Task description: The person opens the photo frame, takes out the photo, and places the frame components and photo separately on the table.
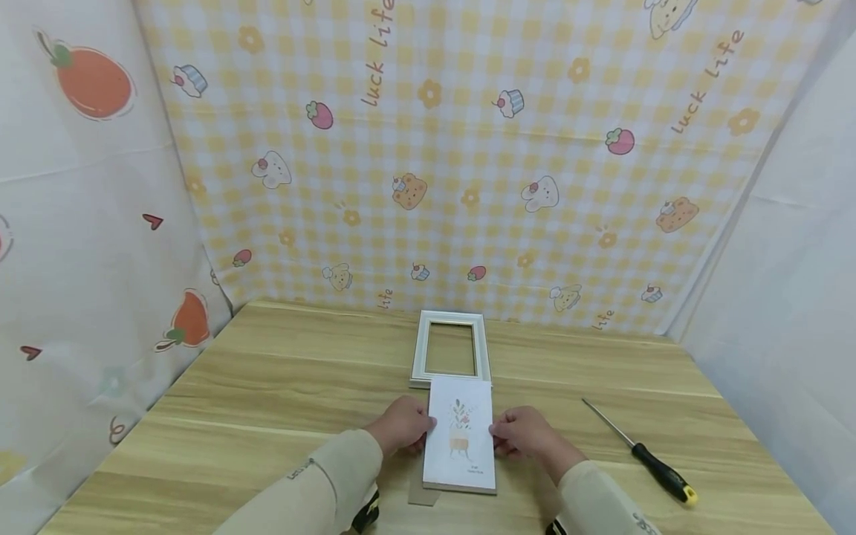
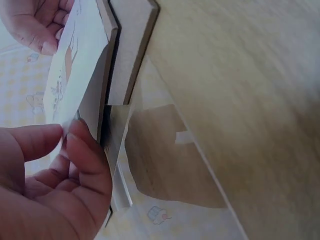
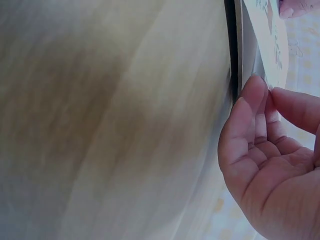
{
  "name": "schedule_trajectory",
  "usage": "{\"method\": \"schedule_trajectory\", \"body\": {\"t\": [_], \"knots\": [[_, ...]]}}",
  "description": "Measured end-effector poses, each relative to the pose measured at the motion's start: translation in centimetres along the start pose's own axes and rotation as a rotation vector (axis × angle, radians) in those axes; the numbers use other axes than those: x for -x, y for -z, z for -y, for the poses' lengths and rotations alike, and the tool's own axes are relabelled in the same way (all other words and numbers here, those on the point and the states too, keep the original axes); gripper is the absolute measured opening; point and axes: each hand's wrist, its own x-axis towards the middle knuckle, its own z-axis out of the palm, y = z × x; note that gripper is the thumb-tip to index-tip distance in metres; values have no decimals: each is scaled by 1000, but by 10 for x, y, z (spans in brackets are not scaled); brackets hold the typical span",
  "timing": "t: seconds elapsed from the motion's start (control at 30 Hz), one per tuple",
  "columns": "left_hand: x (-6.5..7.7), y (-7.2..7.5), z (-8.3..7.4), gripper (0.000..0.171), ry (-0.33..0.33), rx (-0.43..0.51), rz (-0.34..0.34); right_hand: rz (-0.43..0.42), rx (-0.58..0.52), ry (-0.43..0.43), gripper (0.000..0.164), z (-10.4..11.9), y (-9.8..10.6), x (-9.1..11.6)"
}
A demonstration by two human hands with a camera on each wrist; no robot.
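Observation:
A white picture sheet (image 1: 460, 431) printed with a plant in a pot lies on a thicker board, whose edge (image 1: 460, 489) shows at the front. My left hand (image 1: 403, 422) pinches the sheet's left edge between thumb and fingers. On the opposite side my right hand (image 1: 528, 431) pinches the right edge. In both wrist views the sheet bows up at the pinched edges, apart from the board. Under it, the left wrist view shows a brown backing piece (image 2: 131, 50) and a clear pane (image 2: 165, 155) with reflections on it.
An empty white picture frame (image 1: 420, 349) lies just behind the sheet, whose far end overlaps it in the head view. To the right lies a screwdriver (image 1: 658, 472) with a black and yellow handle. Patterned cloth (image 1: 468, 148) hangs behind the wooden table (image 1: 267, 371).

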Motion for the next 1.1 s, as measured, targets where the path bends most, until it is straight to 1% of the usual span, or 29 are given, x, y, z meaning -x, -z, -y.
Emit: {"method": "schedule_trajectory", "body": {"t": [0.1,0.27,0.37,0.53,0.63,0.8,0.97,1.1], "knots": [[1,0,0,36,-30,-79,-23,2,8,16,14,0,-3,-1],[3,-1,-1,44,-73,-206,-56,-8,68,23,17,1,-7,-2],[3,-1,-2,44,-60,-230,-66,-15,101,23,17,2,-7,-2],[4,-2,-5,42,-32,-252,-70,-18,173,52,19,3,-8,-4],[5,-3,-7,38,-38,-276,-64,-19,219,69,21,3,-8,-5],[3,-5,-10,28,-50,-345,-53,-41,325,95,21,4,-9,-5],[1,-6,-10,15,-46,-367,-62,-81,430,121,21,5,-12,-5],[0,-8,-10,13,-50,-382,-73,-106,492,125,18,8,-14,-3]]}}
